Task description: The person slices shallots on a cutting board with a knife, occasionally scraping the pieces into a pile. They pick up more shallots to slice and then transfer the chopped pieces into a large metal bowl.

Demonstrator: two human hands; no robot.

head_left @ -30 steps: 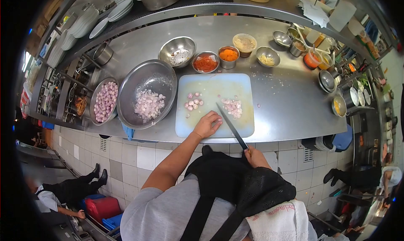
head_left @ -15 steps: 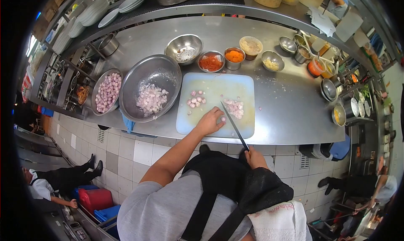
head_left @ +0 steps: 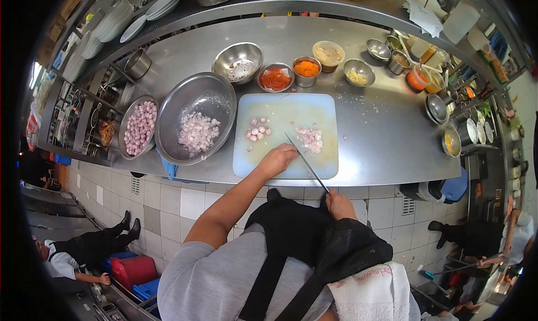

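Note:
My right hand [head_left: 339, 204] grips the handle of a knife [head_left: 309, 168], whose blade slants up-left across the cutting board [head_left: 252, 161]. Beside the blade, my left hand [head_left: 278, 160] rests on the board with its fingers curled and pressed together. Whatever lies under those fingertips is hidden. A pile of cut shallots [head_left: 311, 140] sits right of the knife tip. Several whole peeled shallots [head_left: 258, 131] lie on the board's left half.
Left of the board stand a large steel bowl [head_left: 223, 129] with cut shallots and a bowl [head_left: 121, 131] of whole ones. Behind it are a steel bowl [head_left: 255, 53], red pieces [head_left: 275, 78], orange pieces [head_left: 306, 69] and a plastic tub [head_left: 329, 56]. Other people are at both sides.
My left hand has moved slightly up the board and its fingers have drawn together. The shallot seen by its thumb is now out of sight. The knife has shifted slightly left.

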